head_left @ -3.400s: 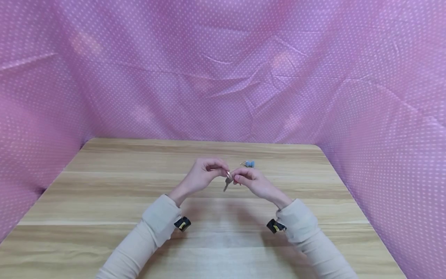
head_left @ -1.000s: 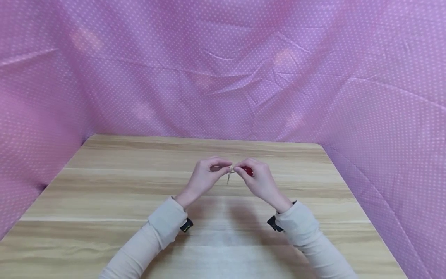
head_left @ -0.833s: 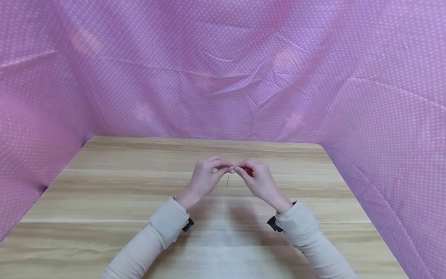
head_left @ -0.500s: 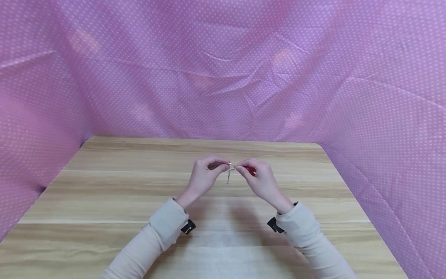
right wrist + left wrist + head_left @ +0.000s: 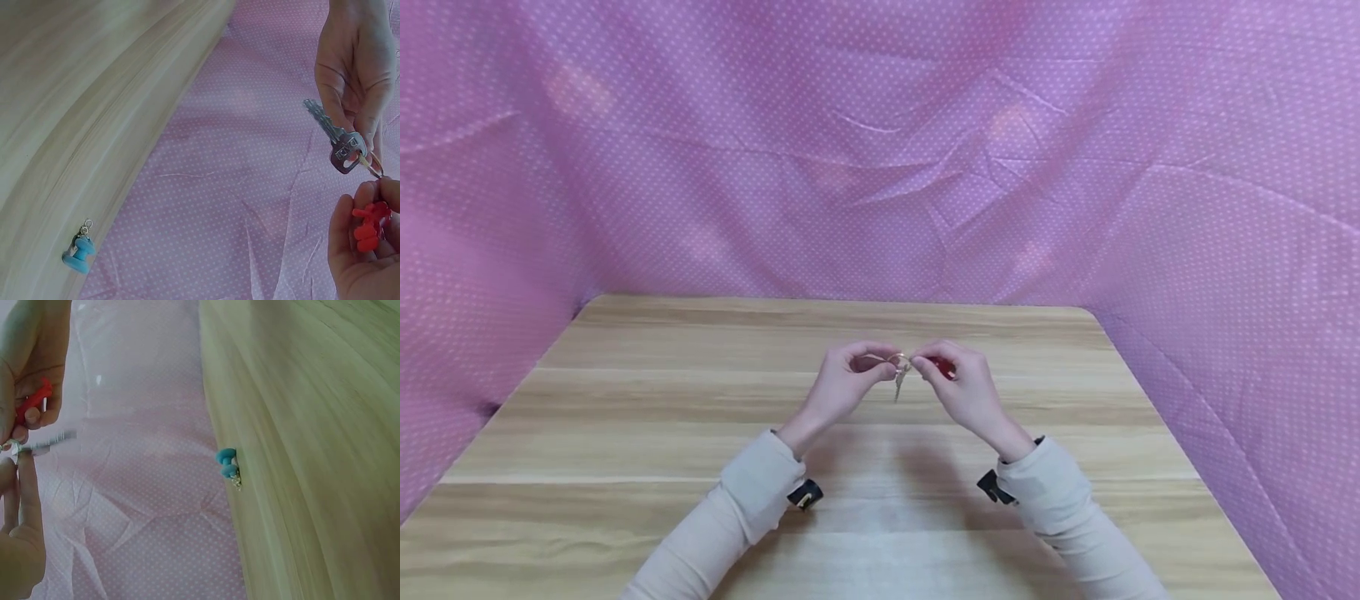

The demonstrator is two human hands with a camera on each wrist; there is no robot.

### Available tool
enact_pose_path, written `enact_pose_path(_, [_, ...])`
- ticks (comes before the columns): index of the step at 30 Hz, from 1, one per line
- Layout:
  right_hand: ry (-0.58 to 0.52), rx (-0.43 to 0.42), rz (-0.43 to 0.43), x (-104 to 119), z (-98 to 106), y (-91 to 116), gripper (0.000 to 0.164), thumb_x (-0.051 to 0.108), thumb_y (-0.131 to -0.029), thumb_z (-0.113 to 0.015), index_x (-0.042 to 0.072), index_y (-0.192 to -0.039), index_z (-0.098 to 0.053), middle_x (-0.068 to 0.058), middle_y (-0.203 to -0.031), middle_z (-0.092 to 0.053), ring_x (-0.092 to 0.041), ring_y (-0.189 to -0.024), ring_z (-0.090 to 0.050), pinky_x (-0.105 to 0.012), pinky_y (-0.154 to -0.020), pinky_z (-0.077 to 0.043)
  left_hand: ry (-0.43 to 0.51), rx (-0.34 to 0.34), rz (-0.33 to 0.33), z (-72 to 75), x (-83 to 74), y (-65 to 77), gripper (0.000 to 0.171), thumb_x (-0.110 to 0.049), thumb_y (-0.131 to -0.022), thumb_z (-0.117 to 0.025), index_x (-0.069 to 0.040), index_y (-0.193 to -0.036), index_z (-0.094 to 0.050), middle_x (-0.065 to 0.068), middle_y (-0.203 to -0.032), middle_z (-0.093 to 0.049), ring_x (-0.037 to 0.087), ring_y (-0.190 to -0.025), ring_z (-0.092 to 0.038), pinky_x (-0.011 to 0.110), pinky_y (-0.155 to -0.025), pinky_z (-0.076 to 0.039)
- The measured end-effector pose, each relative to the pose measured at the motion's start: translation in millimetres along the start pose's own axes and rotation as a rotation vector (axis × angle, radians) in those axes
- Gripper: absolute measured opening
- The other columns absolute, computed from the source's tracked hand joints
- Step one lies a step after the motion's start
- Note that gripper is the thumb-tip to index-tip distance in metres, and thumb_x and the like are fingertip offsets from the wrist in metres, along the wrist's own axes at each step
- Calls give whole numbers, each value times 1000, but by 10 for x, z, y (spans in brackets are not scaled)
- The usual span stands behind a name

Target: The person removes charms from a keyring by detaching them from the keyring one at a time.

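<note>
A golden key ring (image 5: 375,164) is stretched between both hands, held above the table. My left hand (image 5: 842,387) pinches one side of it between thumb and fingertips, right by a silver key (image 5: 347,150) that hangs from it with the blade sticking out. Thumb and fingertips of my right hand (image 5: 964,392) pinch the other side. A small red plastic charm (image 5: 373,228) sits within the curl of the right-hand fingers. On the table lies a blue spool-shaped charm (image 5: 79,253) with a short chain, seen in both wrist views but hidden behind the hands in the head view.
A light wood table (image 5: 625,400) spreads beneath the hands. Pink dotted cloth (image 5: 880,167) hangs behind it and along both sides. Each wrist carries a small black camera mount (image 5: 806,494) below the sleeve cuff.
Since the first frame, the right hand has risen and now covers the blue charm, while the red charm shows in its curl. Lately the hands shift slightly and the key swings on the ring.
</note>
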State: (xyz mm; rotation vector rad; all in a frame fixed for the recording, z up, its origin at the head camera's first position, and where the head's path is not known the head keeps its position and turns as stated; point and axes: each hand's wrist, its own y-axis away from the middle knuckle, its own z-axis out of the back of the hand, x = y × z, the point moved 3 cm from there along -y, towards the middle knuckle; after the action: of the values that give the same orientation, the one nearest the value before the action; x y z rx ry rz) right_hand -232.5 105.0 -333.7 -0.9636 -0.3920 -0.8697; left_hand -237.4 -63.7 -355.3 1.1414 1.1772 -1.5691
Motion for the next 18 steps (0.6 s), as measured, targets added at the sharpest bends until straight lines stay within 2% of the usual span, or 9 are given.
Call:
enact_pose_path(6, [49, -32, 76, 19, 4, -2, 5, 7, -84, -65, 3, -87, -67, -5, -77, -65, -4, -57, -44, -17, -48, -38, 63, 88, 0, -38, 38, 8, 23, -16, -84, -66, -1, -102, -66, 14, -100, -68, 20, -89, -66, 29, -82, -55])
enact_pose_path(10, [74, -35, 130, 52, 0, -10, 4, 5, -83, -66, 4, -86, -67, -4, -77, -65, -4, -57, -44, -17, -48, -39, 47, 136, 0, -51, 60, 8, 20, -14, -82, -68, -2, -97, -68, 12, -98, -69, 15, -86, -66, 29, -82, -55])
enact_pose_path(15, [79, -27, 136, 67, -16, -20, 4, 5, -83, -66, 4, -86, -67, -5, -81, -67, -5, -61, -50, -16, -50, -45, 2, 158, 5, -55, -127, 78, 16, -7, -82, -67, 3, -95, -69, 16, -98, -68, 9, -82, -64, 27, -80, -54])
enact_pose_path(18, [70, -32, 107, 60, -21, -25, 5, 6, -83, -66, 4, -87, -68, -6, -82, -68, -5, -63, -53, -17, -52, -46, -17, 164, 5, -46, -207, 107, 16, -6, -84, -64, 3, -97, -68, 17, -99, -68, 15, -84, -65, 26, -80, -54])
